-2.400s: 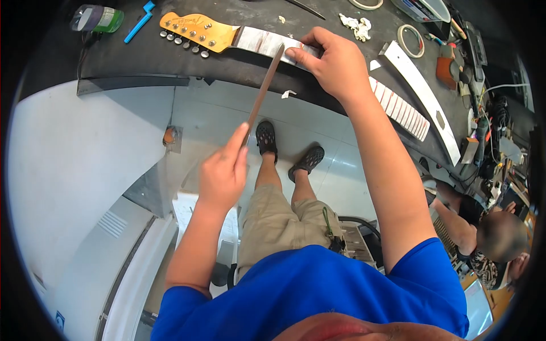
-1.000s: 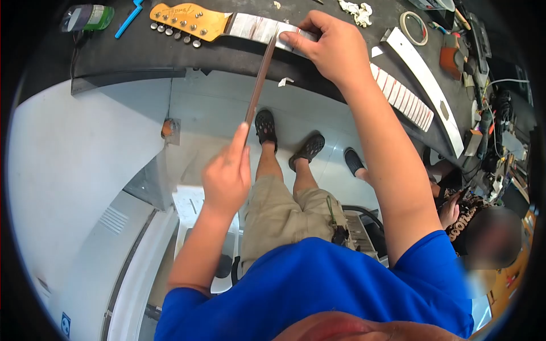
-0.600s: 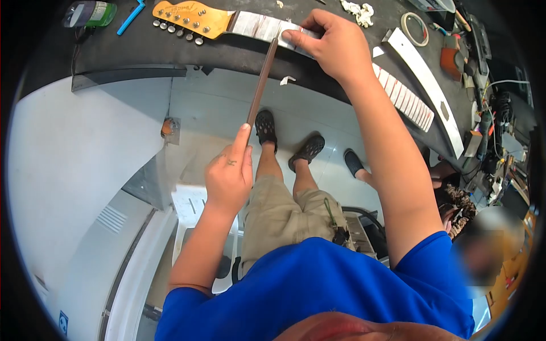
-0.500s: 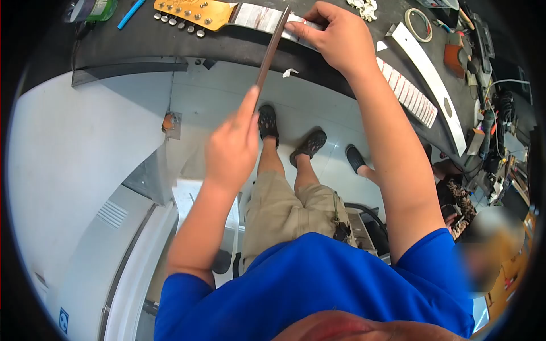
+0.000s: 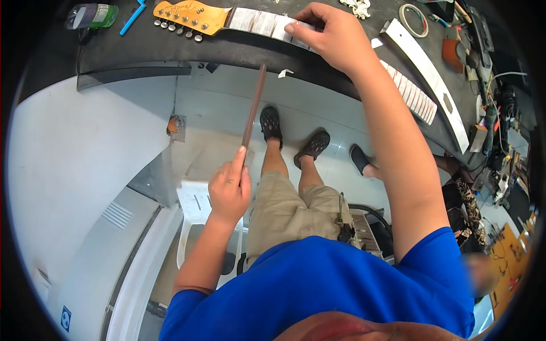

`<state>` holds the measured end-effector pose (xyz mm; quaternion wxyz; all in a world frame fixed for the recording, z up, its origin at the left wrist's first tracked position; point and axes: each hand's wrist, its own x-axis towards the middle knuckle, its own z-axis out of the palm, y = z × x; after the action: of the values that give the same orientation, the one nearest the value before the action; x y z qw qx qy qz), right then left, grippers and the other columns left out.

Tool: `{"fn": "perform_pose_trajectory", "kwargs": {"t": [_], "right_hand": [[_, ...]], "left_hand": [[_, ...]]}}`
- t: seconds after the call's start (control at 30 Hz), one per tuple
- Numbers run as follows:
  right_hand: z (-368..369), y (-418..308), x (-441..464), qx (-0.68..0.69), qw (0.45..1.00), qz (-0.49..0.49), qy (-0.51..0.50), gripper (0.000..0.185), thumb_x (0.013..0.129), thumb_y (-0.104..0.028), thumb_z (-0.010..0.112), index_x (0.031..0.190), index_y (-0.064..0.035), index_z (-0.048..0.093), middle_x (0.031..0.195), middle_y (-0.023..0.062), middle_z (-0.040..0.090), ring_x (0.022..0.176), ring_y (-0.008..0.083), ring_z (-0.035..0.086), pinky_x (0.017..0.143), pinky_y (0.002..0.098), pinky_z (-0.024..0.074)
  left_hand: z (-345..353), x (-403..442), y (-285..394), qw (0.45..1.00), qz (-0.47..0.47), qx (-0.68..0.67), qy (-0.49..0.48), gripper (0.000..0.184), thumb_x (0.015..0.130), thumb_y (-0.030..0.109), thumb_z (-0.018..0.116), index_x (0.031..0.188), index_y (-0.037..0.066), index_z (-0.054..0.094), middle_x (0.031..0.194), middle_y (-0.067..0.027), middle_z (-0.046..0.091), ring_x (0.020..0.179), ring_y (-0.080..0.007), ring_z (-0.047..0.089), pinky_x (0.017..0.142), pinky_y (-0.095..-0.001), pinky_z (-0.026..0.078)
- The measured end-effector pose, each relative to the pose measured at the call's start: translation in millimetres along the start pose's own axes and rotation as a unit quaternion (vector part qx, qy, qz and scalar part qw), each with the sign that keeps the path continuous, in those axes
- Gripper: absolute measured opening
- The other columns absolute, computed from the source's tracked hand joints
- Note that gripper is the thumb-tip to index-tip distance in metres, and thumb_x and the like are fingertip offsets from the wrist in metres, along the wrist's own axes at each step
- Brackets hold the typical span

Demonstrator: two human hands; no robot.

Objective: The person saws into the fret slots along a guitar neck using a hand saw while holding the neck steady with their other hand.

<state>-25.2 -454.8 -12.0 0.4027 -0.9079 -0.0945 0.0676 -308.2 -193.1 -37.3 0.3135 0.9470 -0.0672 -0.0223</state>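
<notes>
A guitar neck (image 5: 259,24) lies along the bench's near edge, its fretboard covered with white tape between the frets. Its yellow headstock (image 5: 190,17), with metal tuning pegs, points left. My right hand (image 5: 341,37) is closed on the neck, thumb on the taped face and the fingers bent toward the far side. My left hand (image 5: 229,190) grips a long, narrow file (image 5: 254,108), index finger stretched along it. The file's tip points up toward the bench and is apart from the neck.
On the dark bench (image 5: 136,48) are a green-labelled bottle (image 5: 94,16), a blue tool (image 5: 132,18), a tape roll (image 5: 413,20) and a long white metal beam (image 5: 432,85). Cables and tools crowd the right side. Another person (image 5: 466,210) is at the right.
My left hand has drawn the file down and back, off the taped fretboard toward my body. My right hand keeps its place on the neck.
</notes>
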Motion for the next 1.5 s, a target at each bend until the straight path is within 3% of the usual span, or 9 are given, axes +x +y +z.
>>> {"fn": "perform_pose_trajectory", "kwargs": {"t": [0.13, 0.37, 0.63, 0.73, 0.93, 1.03, 1.13, 1.27, 1.5], "right_hand": [[-13.4, 3.1, -16.3, -0.136, 0.983, -0.119, 0.017, 0.054, 0.081, -0.042, 0.092, 0.116, -0.0055, 0.075, 0.105, 0.0121, 0.077, 0.090, 0.0277, 0.073, 0.079, 0.0396, 0.0583], [5.4, 23.2, -27.2, -0.199, 0.975, -0.085, 0.047, 0.053, 0.083, -0.045, 0.085, 0.114, -0.0038, 0.073, 0.104, 0.0112, 0.076, 0.099, 0.0343, 0.073, 0.083, 0.0465, 0.0601], [3.3, 25.6, -26.1, -0.218, 0.972, -0.073, 0.038, 0.056, 0.084, -0.055, 0.083, 0.106, -0.0037, 0.075, 0.099, 0.0155, 0.076, 0.096, 0.0370, 0.075, 0.082, 0.0486, 0.0608], [-0.4, 20.6, -33.8, -0.186, 0.979, -0.068, 0.042, 0.049, 0.086, -0.047, 0.082, 0.097, 0.0002, 0.075, 0.096, 0.0219, 0.077, 0.094, 0.0409, 0.075, 0.084, 0.0493, 0.0602], [-9.0, 14.6, -33.1, -0.168, 0.981, -0.073, 0.060, 0.048, 0.085, -0.047, 0.081, 0.098, -0.0013, 0.075, 0.094, 0.0201, 0.076, 0.095, 0.0387, 0.075, 0.085, 0.0490, 0.0609], [-5.9, 16.1, -32.4, -0.184, 0.980, -0.063, 0.048, 0.051, 0.084, -0.050, 0.082, 0.100, -0.0021, 0.075, 0.092, 0.0194, 0.076, 0.095, 0.0382, 0.075, 0.084, 0.0488, 0.0611], [-8.2, 12.1, -35.6, -0.197, 0.979, -0.031, 0.032, 0.052, 0.084, -0.052, 0.083, 0.100, -0.0025, 0.076, 0.093, 0.0189, 0.076, 0.095, 0.0375, 0.076, 0.084, 0.0484, 0.0614], [-19.3, 2.8, -40.2, -0.190, 0.980, -0.046, 0.028, 0.053, 0.084, -0.053, 0.083, 0.100, -0.0038, 0.076, 0.096, 0.0180, 0.077, 0.095, 0.0361, 0.076, 0.084, 0.0465, 0.0621], [-12.3, 9.2, -37.4, -0.201, 0.978, -0.050, 0.034, 0.054, 0.085, -0.055, 0.080, 0.101, -0.0040, 0.077, 0.097, 0.0185, 0.077, 0.094, 0.0356, 0.077, 0.084, 0.0455, 0.0626]], "left_hand": [[-11.8, 51.7, 28.5, 0.998, 0.047, -0.024, 0.040, 0.063, 0.091, -0.010, 0.065, 0.152, 0.003, 0.060, 0.084, -0.0122, 0.063, 0.068, -0.0251, 0.059, 0.063, -0.0363, 0.050], [-3.2, 60.3, 47.8, 0.998, 0.036, 0.046, -0.010, 0.061, 0.093, -0.009, 0.065, 0.152, 0.007, 0.059, 0.090, -0.0150, 0.067, 0.071, -0.0290, 0.064, 0.066, -0.0387, 0.053], [19.6, 151.5, 75.7, 0.999, -0.040, 0.015, -0.001, 0.050, 0.105, 0.002, 0.059, 0.154, 0.013, 0.054, 0.111, -0.0268, 0.075, 0.090, -0.0502, 0.072, 0.074, -0.0522, 0.056], [18.6, 192.3, 82.4, 0.999, -0.037, 0.033, -0.008, 0.047, 0.105, 0.003, 0.059, 0.152, 0.012, 0.056, 0.108, -0.0277, 0.074, 0.091, -0.0490, 0.072, 0.074, -0.0521, 0.055], [18.2, 67.9, 75.2, 0.999, -0.028, 0.000, 0.031, 0.051, 0.105, 0.000, 0.057, 0.155, 0.009, 0.055, 0.131, -0.0254, 0.073, 0.102, -0.0416, 0.077, 0.086, -0.0435, 0.060], [16.9, 133.8, 76.8, 0.999, -0.015, 0.036, 0.009, 0.048, 0.106, 0.000, 0.058, 0.154, 0.007, 0.057, 0.118, -0.0254, 0.077, 0.091, -0.0353, 0.079, 0.082, -0.0393, 0.060], [16.4, 193.8, 81.4, 0.999, -0.034, -0.007, -0.024, 0.055, 0.102, -0.004, 0.062, 0.155, 0.006, 0.055, 0.097, -0.0288, 0.073, 0.082, -0.0491, 0.071, 0.073, -0.0517, 0.056], [29.0, 86.3, 51.7, 0.991, 0.064, 0.069, 0.092, 0.046, 0.107, 0.004, 0.059, 0.153, 0.009, 0.059, 0.095, -0.0199, 0.076, 0.067, -0.0278, 0.071, 0.068, -0.0350, 0.055], [23.0, 177.9, 75.7, 1.000, 0.001, 0.013, 0.023, 0.047, 0.105, 0.000, 0.060, 0.152, 0.007, 0.060, 0.102, -0.0213, 0.078, 0.077, -0.0306, 0.074, 0.074, -0.0379, 0.057]]}}
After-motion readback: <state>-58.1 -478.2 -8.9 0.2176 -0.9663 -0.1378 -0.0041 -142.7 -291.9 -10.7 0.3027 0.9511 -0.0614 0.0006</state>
